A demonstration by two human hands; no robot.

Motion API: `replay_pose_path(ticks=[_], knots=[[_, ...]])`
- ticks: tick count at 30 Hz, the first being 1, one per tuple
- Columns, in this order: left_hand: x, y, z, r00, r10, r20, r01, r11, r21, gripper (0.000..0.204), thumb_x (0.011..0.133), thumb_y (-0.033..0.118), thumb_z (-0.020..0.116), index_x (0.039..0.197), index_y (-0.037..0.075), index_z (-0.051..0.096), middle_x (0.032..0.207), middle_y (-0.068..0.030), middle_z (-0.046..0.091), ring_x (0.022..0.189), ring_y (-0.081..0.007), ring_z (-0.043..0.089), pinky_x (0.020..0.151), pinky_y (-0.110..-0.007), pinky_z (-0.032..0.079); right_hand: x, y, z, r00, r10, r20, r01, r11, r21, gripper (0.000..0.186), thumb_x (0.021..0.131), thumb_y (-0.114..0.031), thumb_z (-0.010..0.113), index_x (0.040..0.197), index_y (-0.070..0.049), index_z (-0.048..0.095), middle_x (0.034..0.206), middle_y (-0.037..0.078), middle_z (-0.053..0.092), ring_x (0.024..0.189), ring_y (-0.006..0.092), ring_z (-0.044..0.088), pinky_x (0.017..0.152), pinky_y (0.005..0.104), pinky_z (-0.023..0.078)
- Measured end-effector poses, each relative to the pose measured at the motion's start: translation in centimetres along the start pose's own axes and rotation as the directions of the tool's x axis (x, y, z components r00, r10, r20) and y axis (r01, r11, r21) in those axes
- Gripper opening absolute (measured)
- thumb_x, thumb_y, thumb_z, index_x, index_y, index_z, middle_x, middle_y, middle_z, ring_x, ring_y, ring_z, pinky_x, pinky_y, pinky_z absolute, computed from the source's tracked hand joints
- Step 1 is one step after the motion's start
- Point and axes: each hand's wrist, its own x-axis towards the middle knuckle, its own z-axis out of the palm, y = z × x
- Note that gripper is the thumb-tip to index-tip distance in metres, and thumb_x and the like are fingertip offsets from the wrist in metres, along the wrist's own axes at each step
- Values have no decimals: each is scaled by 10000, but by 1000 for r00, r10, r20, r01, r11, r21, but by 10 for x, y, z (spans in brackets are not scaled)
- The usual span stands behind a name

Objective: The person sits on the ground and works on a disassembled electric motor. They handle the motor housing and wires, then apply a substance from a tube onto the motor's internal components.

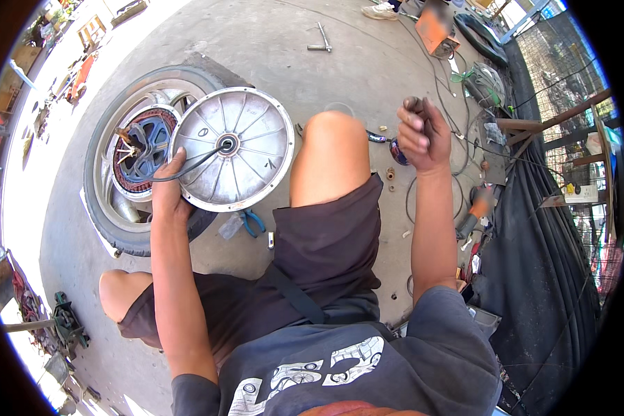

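Note:
My left hand (170, 184) grips the lower left rim of a round silver metal cover (211, 135), ribbed like spokes, with a black cable (199, 166) coming from its hub. Just behind it lies a tyred wheel (102, 180) with an exposed motor (137, 135) of copper windings and a blue centre. My right hand (423, 132) is raised right of my bent knee, fingers curled; whatever they may hold cannot be made out. Partly behind that hand is a dark blue round item (397, 154). Blue-handled pliers (252, 222) lie below the cover.
A T-handled wrench (319, 47) lies ahead. An orange machine (437, 31), cables and an orange grinder (475, 211) are at right, beside black sheeting (534, 263) and a rusty frame (568, 114). A shoe (381, 10) shows at the top; assorted tools and parts line the left.

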Motion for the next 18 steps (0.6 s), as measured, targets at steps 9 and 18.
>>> replay_pose_path(ticks=[9, 18], knots=[[-4, -5, -5, 998, 46, -44, -45, 999, 19, 308, 937, 123, 621, 1182, -62, 595, 1062, -178, 700, 900, -266, 713, 827, -387, 586, 21, 25, -209, 609, -370, -701, -773, -79, -630, 361, 865, -256, 638, 989, 77, 701, 951, 178, 724, 853, 283, 711, 715, 362, 565], [-17, -1, 10, 996, 22, -87, -19, 999, 35, 313, 943, 137, 612, 1207, -31, 603, 1079, -147, 705, 897, -233, 718, 824, -356, 591, 40, 56, -239, 569, -321, -757, -759, -561, -332, 406, 855, -97, 616, 1233, 50, 594, 1496, 239, 423, 1344, 399, 460, 1060, 524, 436]])
